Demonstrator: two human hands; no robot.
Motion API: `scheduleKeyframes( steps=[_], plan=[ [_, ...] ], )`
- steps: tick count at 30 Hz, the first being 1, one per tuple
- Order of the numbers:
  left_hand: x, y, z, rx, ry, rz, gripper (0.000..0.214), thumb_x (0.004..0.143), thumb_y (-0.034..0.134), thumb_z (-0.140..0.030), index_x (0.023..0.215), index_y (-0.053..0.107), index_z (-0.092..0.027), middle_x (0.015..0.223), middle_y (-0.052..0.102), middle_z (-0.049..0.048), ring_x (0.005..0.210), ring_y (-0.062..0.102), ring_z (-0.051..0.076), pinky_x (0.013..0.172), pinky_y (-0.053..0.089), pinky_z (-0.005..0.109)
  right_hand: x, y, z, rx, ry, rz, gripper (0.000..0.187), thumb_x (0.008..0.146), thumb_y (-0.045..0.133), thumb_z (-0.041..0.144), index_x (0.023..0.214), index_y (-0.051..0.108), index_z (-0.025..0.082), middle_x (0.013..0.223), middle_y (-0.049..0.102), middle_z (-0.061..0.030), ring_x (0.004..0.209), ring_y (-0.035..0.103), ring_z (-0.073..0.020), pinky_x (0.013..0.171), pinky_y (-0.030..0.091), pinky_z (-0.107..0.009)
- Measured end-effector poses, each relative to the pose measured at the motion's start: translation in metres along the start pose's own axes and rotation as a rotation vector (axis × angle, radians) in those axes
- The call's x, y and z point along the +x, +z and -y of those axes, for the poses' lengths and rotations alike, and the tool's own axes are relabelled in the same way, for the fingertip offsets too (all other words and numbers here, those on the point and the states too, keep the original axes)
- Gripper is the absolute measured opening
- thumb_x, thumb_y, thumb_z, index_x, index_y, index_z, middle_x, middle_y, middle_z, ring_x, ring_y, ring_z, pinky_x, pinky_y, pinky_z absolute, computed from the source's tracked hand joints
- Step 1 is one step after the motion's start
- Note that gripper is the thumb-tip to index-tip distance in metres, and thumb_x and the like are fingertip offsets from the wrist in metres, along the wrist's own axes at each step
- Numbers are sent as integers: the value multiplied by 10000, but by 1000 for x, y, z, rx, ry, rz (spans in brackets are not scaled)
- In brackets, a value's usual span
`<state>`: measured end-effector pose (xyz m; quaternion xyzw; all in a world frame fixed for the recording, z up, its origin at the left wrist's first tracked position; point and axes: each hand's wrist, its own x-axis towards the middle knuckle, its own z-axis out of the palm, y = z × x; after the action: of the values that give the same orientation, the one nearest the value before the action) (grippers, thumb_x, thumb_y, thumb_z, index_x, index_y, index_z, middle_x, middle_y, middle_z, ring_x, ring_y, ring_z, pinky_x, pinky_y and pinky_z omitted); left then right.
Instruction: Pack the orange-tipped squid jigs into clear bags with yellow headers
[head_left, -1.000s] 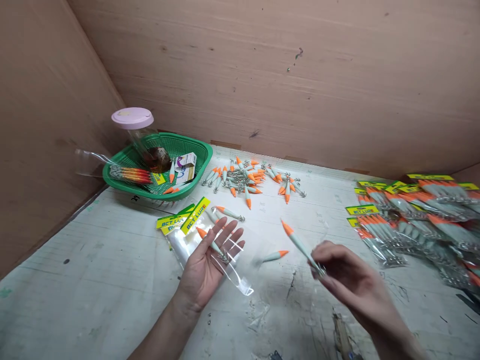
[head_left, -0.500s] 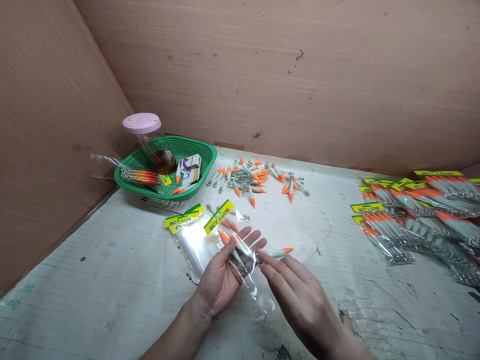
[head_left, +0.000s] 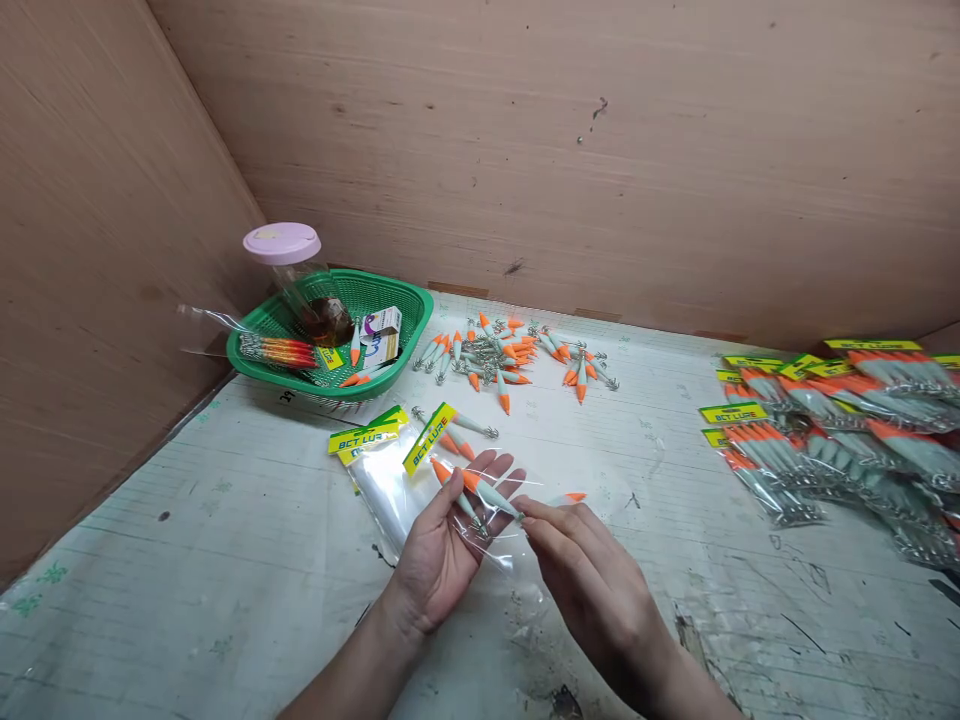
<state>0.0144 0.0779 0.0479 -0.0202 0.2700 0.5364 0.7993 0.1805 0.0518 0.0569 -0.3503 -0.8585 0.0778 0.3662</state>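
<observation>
A clear plastic bag with a yellow-green "BCT LURE" header [head_left: 429, 440] lies across my left hand [head_left: 444, 555], palm up, the thumb pressed on it. Inside the bag is one orange-tipped squid lure [head_left: 465, 508]. My right hand [head_left: 592, 570] pinches the hook end of a second squid lure [head_left: 491, 495], whose orange tip points toward the header. Whether that second lure is fully within the plastic I cannot tell. Beneath and left of my left hand lie flat header bags [head_left: 382, 490]. A few loose lures [head_left: 459, 445] lie just beyond the fingers.
A green basket [head_left: 420, 300] at the back left holds a lidded jar [head_left: 283, 245], a pack of red-orange lures [head_left: 281, 352] and small boxes. Loose lures [head_left: 506, 390] are heaped at the back middle. Filled lure packs [head_left: 847, 420] pile up at the right. Wooden panels [head_left: 525, 150] stand behind and left.
The second lure now shows at the right fingertips, lined up beside the first. The bag's open end has shifted, and its header has tilted slightly and moved a little left.
</observation>
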Motion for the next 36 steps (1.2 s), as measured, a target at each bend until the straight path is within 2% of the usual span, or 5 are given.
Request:
scheduleKeyframes(
  steps=[12,17,21,27,36],
  plan=[
    [-2,-4,10,45,-2,63,450,882,487,-160,1329,444,-187,1249,602,108,1125,574,242,1042,381,419,13,-14,23,-229,-119,106,397,915,339,114,1282,488,143,1232,586,-177,1116,563,-270,816,546,-406],
    [-2,-2,-19,-107,94,95,531,921,380,-184,1435,252,-215,1245,608,87,1157,549,231,1035,383,449,3,-41,7,-195,305,-179,217,876,494,146,1056,572,239,835,653,-67,725,629,-193,611,529,-316],
    [-1,-2,-32,-162,206,144,513,950,284,-211,1451,191,-151,1271,579,113,1160,545,218,1053,368,417,-3,-4,-20,-306,337,88,154,919,417,259,873,553,205,663,578,-17,508,551,-136,438,448,-247],
    [-1,-4,-32,-147,230,177,522,964,250,-258,1457,139,-125,1306,543,125,1194,513,189,1055,372,361,-9,50,-23,-457,298,112,206,889,403,177,717,516,193,665,536,-56,566,517,-185,428,367,-273],
    [0,0,-32,-153,237,87,469,948,274,-147,1417,289,-133,1222,619,100,1102,589,196,1007,436,372,-26,-16,-11,-377,-71,106,330,887,392,28,1152,562,129,956,612,-135,877,577,-221,657,504,-310]
  ],
)
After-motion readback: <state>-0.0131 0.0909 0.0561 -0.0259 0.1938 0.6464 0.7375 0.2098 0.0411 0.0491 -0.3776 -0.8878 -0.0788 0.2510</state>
